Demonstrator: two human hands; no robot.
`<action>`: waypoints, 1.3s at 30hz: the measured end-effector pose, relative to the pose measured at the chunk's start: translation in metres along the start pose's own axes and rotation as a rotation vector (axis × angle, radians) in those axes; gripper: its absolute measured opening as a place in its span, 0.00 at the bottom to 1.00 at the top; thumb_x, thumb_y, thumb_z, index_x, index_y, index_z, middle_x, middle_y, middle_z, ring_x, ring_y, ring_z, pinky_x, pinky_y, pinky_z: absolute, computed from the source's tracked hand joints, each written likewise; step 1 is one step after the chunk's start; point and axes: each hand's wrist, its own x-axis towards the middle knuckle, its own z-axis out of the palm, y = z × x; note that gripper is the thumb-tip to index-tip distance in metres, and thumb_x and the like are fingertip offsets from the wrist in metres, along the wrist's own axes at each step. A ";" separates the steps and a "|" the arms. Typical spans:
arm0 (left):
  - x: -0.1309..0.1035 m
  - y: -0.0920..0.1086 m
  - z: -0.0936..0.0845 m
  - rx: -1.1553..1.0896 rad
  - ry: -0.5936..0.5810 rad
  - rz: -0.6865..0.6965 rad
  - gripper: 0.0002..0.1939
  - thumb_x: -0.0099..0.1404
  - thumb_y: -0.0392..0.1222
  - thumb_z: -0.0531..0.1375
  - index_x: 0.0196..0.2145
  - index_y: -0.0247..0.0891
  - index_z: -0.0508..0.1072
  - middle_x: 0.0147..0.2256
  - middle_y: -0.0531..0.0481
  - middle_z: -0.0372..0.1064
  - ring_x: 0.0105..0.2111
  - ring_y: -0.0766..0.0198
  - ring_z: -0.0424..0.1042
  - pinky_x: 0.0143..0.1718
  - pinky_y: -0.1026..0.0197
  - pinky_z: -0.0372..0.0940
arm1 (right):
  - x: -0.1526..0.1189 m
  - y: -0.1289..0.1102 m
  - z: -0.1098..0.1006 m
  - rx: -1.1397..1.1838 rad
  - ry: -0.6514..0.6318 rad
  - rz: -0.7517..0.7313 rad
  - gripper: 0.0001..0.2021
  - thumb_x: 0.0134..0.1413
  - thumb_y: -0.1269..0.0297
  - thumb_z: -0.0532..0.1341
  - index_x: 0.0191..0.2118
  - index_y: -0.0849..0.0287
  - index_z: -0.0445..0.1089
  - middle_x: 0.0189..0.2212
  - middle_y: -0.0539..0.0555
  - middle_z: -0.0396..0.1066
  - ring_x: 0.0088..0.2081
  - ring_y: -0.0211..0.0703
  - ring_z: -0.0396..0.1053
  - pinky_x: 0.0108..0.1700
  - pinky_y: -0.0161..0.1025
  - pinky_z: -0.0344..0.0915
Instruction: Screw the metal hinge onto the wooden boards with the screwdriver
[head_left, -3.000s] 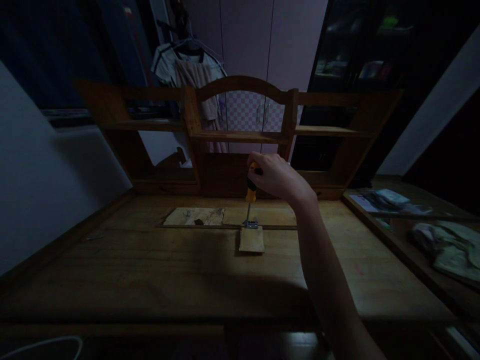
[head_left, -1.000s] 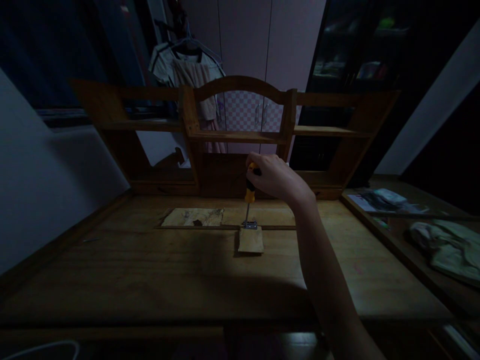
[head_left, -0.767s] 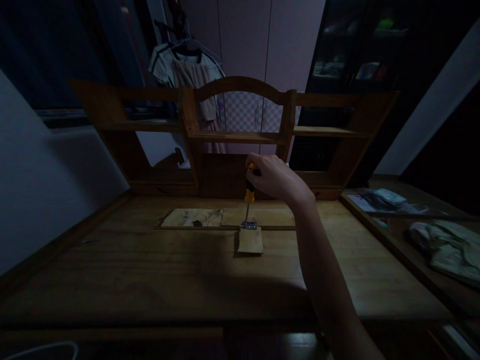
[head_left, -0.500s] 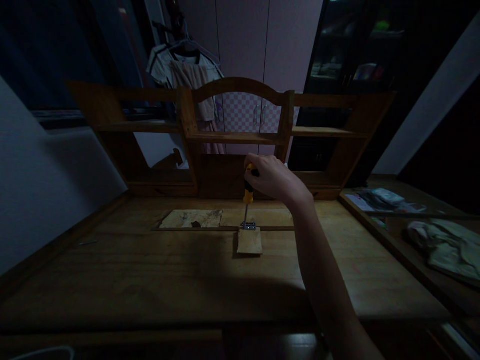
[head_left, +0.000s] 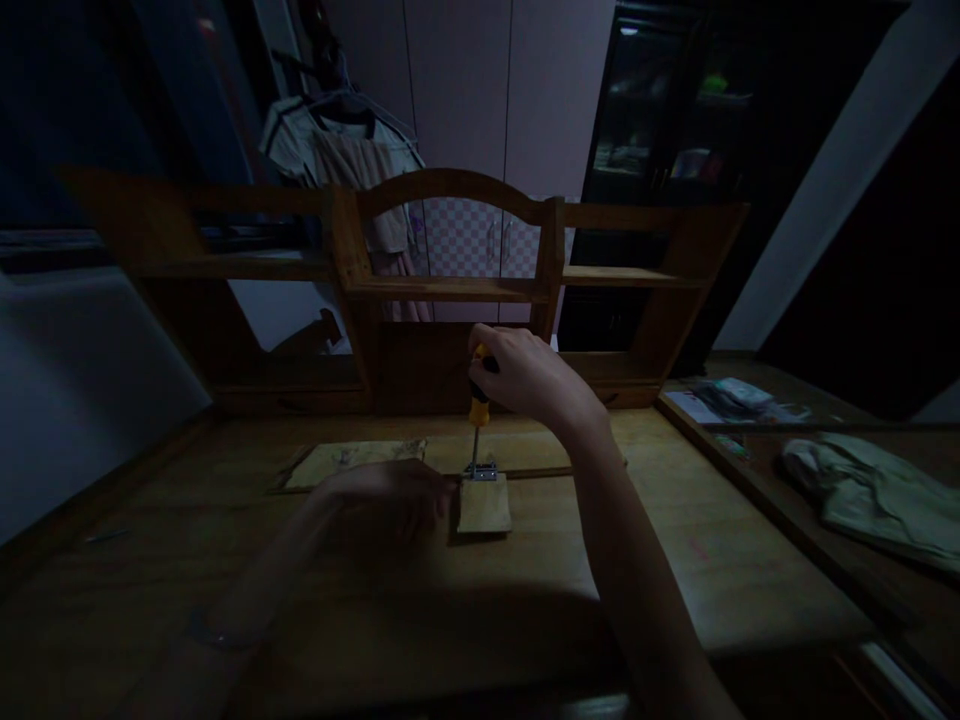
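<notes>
My right hand (head_left: 521, 370) is closed around the yellow-and-black handle of a screwdriver (head_left: 478, 408). The screwdriver stands nearly upright, its tip down at a small metal hinge (head_left: 484, 472). That hinge joins a small square wooden piece (head_left: 484, 505) to a long thin wooden strip (head_left: 536, 452) behind it. Just left of the square piece is my left hand (head_left: 394, 490), slightly blurred, its fingers apart and holding nothing that I can see. It covers part of the strip's rough left section (head_left: 352, 456). Whether its fingertips touch the square piece, I cannot tell.
Beneath everything is a wooden desktop (head_left: 675, 560), with a wooden shelf unit (head_left: 450, 290) along its back. A thin slim object (head_left: 107, 536) lies at the left. Crumpled cloth (head_left: 877, 495) and plastic-wrapped items (head_left: 739, 400) lie beyond the raised right edge.
My left hand has come into view from the lower left and reached beside the square wooden piece. My right hand keeps the screwdriver at the hinge. The whole view has shifted slightly.
</notes>
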 end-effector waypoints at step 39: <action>0.032 -0.028 0.029 -0.322 -0.016 0.080 0.19 0.61 0.52 0.62 0.31 0.37 0.59 0.24 0.54 0.61 0.16 0.72 0.59 0.16 0.68 0.55 | 0.004 -0.002 -0.003 0.044 0.043 -0.047 0.05 0.66 0.73 0.56 0.44 0.62 0.69 0.37 0.55 0.69 0.38 0.43 0.67 0.40 0.35 0.57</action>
